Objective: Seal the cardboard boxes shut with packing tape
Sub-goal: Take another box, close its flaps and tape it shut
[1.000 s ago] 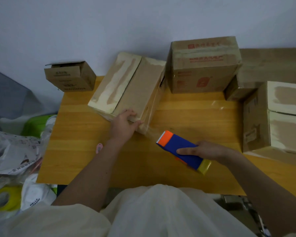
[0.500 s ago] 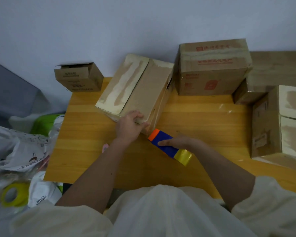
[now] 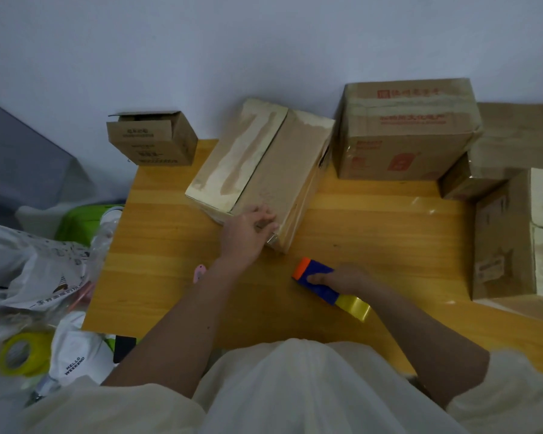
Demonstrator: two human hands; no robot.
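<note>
Taping appears to be pausing between strips: the left hand [image 3: 248, 233] is pressing curled fingers on the near corner of the long brown cardboard box [image 3: 261, 173] at frame centre, while the right hand [image 3: 342, 278] is gripping the blue-and-orange tape dispenser [image 3: 318, 278] low on the wooden table [image 3: 373, 233], just right of centre. Next, the dispenser is probably needing to rise to the box's lengthwise centre seam, which is looking unsealed, though dim light makes clear tape hard to judge.

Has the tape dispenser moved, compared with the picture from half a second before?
Yes. The tape dispenser, gripped by the right hand, has drawn back from the near corner of the box, toward the person.
</note>
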